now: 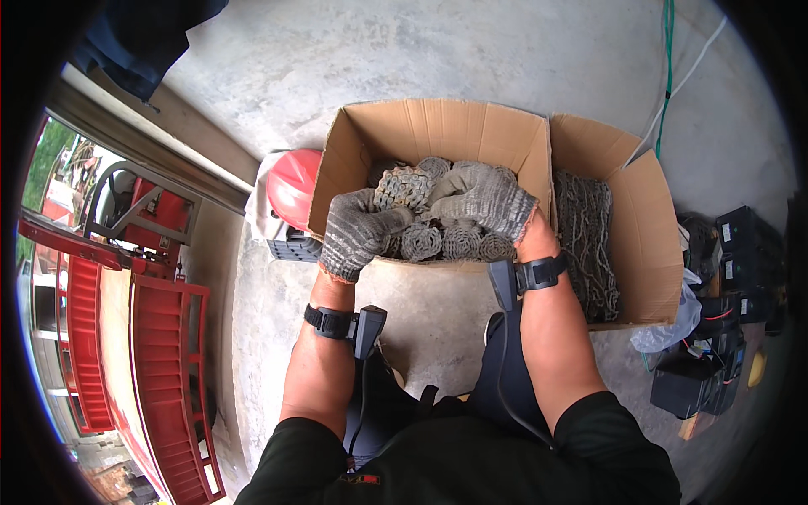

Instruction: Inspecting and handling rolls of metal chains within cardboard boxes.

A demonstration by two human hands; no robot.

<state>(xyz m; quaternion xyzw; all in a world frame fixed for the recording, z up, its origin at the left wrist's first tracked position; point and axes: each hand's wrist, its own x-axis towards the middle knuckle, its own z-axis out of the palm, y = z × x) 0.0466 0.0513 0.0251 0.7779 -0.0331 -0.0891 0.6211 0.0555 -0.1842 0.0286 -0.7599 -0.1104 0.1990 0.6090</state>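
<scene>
Both my hands wear grey knitted gloves and are inside an open cardboard box (446, 126) in front of me. Between them a piece of rusty, folded roller chain (402, 187) is tilted up above the others. My left hand (362, 233) is closed at its near left side, thumb pointing inward. On the right, my right hand (486, 200) curls over its edge, with some fingertips hidden. Several coiled chains (421, 242) stand on end below and around my hands, packed side by side.
A second cardboard box (652, 252) with long dark chains (587, 244) adjoins on the right. A red helmet (293, 187) sits left of the first box. Black batteries (686, 379) and a plastic bag (669, 331) lie at right; a red vehicle (168, 362) stands beyond the left doorway.
</scene>
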